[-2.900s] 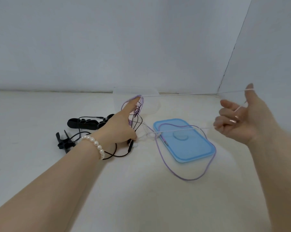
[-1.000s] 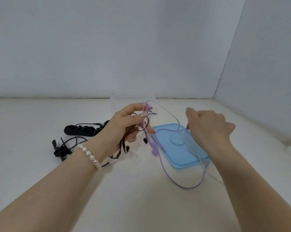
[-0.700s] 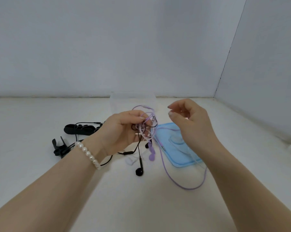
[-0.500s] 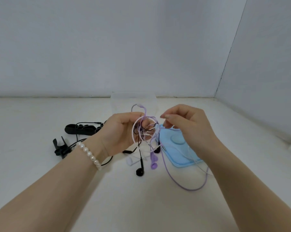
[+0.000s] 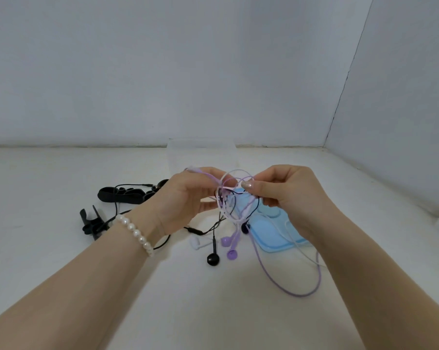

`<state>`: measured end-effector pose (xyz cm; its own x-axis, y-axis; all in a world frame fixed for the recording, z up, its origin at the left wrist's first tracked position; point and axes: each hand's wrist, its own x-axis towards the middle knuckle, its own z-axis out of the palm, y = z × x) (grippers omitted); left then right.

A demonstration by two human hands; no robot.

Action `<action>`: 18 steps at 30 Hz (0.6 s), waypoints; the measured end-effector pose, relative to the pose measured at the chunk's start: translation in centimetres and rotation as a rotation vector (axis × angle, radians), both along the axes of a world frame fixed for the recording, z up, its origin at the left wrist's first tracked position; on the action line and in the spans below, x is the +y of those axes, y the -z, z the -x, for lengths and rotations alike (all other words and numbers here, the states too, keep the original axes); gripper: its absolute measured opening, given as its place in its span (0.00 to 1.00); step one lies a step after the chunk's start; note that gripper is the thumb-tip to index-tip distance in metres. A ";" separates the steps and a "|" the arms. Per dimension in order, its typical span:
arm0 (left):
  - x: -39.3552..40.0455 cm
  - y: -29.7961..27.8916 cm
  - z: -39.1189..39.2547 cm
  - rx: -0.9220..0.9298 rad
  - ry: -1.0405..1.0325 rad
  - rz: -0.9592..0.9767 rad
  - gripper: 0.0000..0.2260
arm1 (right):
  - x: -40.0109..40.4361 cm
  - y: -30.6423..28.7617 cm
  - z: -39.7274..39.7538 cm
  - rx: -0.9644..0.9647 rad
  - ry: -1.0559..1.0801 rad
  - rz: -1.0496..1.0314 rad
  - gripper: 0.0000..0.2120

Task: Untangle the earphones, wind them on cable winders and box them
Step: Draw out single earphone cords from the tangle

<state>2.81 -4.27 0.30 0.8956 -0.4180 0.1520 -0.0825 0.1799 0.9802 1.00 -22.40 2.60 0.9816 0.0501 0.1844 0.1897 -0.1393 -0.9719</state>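
A: What lies around the hands on the white tabletop (image 5: 62, 248)?

B: At about ten o'clock from the hands, a long black cable winder (image 5: 122, 196) lies flat, and a second black winder (image 5: 91, 222) sits nearer, at nine o'clock, with black cord running past both. At twelve o'clock, against the wall (image 5: 162, 72), stands a clear box (image 5: 200, 154), partly hidden behind the hands. At four o'clock lies a blue lid (image 5: 271, 233), with white and purple cable trailing across it.

A: And the earphones themselves?

B: The tangle of earphones (image 5: 232, 198) hangs between the two hands, above the table. Below it, at six o'clock, dangle a black earbud (image 5: 213, 259) and two purple earbuds (image 5: 230, 248); a white earbud (image 5: 195, 242) rests on the table beside them. A purple cable loop (image 5: 301, 291) sweeps out toward five o'clock.

A: The fingers?

B: The left hand (image 5: 185, 200), pearl bracelet (image 5: 136, 233) at the wrist, has its fingers curled round the knotted loops, a purple strand passing over the top. The right hand (image 5: 289, 195) pinches a strand between thumb and forefinger, the other fingers curled in behind.

A: Which strand?

B: I cannot tell; the colours cross right there.
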 end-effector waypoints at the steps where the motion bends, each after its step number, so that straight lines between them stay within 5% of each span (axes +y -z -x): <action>1: 0.1 0.0 0.0 -0.002 0.009 0.004 0.16 | 0.0 0.1 -0.1 0.010 0.019 -0.003 0.07; 4: -0.1 0.0 0.1 -0.008 0.018 -0.027 0.19 | -0.2 0.2 -0.3 0.039 0.038 -0.021 0.07; 8: -1.1 0.2 0.1 0.022 -0.153 -0.059 0.02 | -0.3 0.1 -0.4 0.137 -0.069 -0.146 0.07; 11: -1.1 0.2 -0.1 0.052 -0.298 -0.012 0.07 | -0.8 -0.1 -0.6 0.211 -0.124 -0.227 0.11; 14: -1.0 -0.1 -0.2 0.081 -0.409 0.031 0.06 | -0.9 0.2 -0.8 0.216 -0.105 -0.133 0.07; 18: -1.2 -0.5 0.1 0.224 -0.299 0.188 0.06 | -1.0 0.4 -1.0 0.190 -0.037 0.006 0.06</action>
<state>2.74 -5.46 0.76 0.9930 -0.1176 -0.0114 0.0531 0.3579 0.9323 1.98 -23.40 2.17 0.9962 0.0874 -0.0040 0.0084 -0.1413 -0.9899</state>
